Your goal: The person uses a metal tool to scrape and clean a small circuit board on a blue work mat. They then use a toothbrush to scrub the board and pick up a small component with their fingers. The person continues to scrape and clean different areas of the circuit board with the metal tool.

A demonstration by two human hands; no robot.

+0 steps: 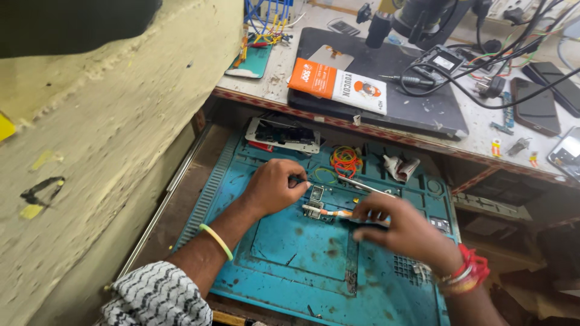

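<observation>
Right hand [403,228] blurred — its fingers hide the tool's grip; phone [569,154] cut off at the edge

Two hands [275,184] [402,228]; one blue mat [302,247]; one orange-white box [337,84]; three dark phones [534,105] (right side).

Both forearms reach forward and angle inward, so the hands nearly meet. The left hand [275,186] is curled into a loose fist, knuckles up, fingertips pinched together. The right hand [399,224] lies palm down, fingers bent and spread, slightly blurred.
</observation>
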